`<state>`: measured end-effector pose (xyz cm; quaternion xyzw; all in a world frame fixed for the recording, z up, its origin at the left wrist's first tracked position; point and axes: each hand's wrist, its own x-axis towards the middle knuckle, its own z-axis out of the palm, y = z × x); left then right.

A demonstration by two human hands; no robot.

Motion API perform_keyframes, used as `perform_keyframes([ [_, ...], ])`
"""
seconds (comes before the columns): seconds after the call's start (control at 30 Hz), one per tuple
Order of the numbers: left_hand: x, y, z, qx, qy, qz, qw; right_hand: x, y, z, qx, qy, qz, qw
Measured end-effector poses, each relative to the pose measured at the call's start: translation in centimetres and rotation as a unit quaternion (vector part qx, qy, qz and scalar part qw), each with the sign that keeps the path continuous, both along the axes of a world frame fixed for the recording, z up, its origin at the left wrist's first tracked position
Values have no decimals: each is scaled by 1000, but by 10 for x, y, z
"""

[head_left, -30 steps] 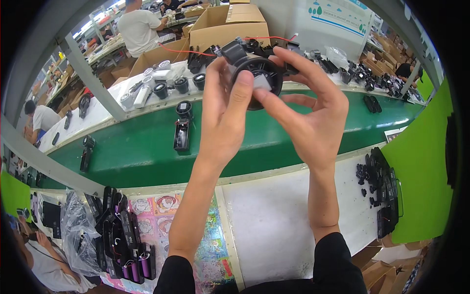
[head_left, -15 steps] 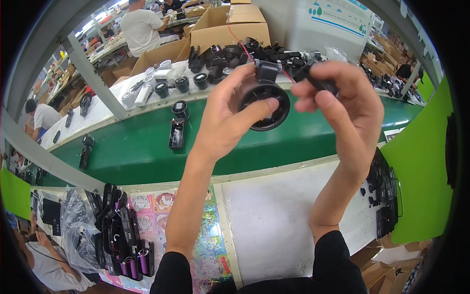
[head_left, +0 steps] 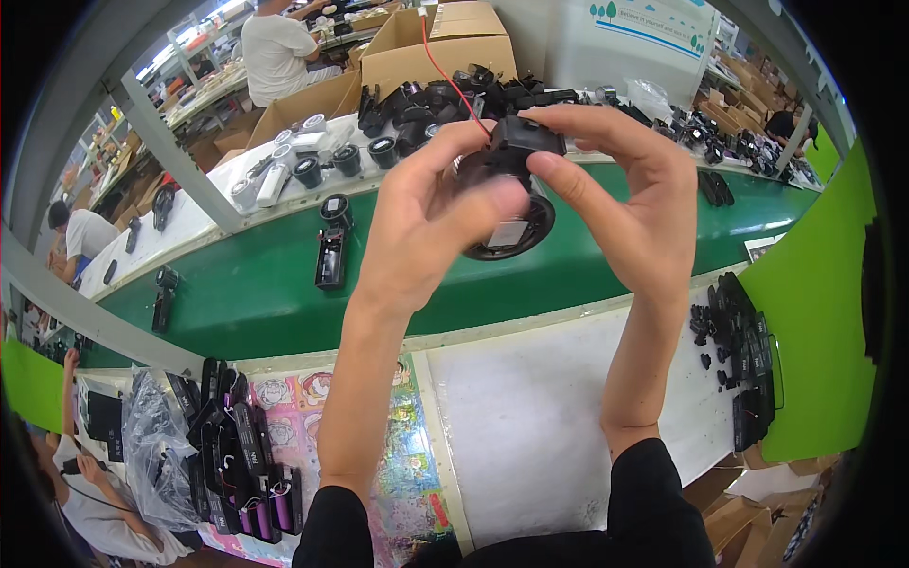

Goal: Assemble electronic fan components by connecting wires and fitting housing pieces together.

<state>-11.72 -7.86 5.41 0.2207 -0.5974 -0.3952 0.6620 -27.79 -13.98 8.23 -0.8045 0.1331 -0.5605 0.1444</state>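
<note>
In front of me, above the green belt, my left hand (head_left: 412, 227) grips a round black housing (head_left: 530, 225) with a ring-shaped rim tilted downward; its thumb is smeared by motion. My right hand (head_left: 639, 204) pinches a small black block (head_left: 527, 137) between thumb and fingers. This block sits against the housing's upper end, though the contact is partly hidden by the fingers. A thin red wire (head_left: 447, 80) rises from beside the block to a small pale connector.
A black unit with a round head (head_left: 331, 241) lies on the green belt (head_left: 417, 289). Black parts (head_left: 454, 99) are heaped beyond it, before a cardboard box (head_left: 436, 47). Battery packs (head_left: 241, 445) lie near left beside a plastic bag (head_left: 156, 445); more black parts (head_left: 748, 355) lie right.
My right hand has moved left, bringing the black block onto the upper end of the round housing. The housing has turned in my left hand, and the red wire has shifted left.
</note>
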Motion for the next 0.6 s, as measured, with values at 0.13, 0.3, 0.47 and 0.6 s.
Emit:
perform_keyframes([
  [0.13,2,1,0,38,-1,50,998,2,4,-1,106,-19,77,991],
  [0.3,6,1,0,21,17,31,999,17,4,-6,248,-68,221,941],
  [0.47,14,2,-4,11,12,31,999,24,8,-9,227,-58,215,948],
  [0.6,15,-2,-7,26,30,9,999,26,3,-14,236,-62,208,947],
])
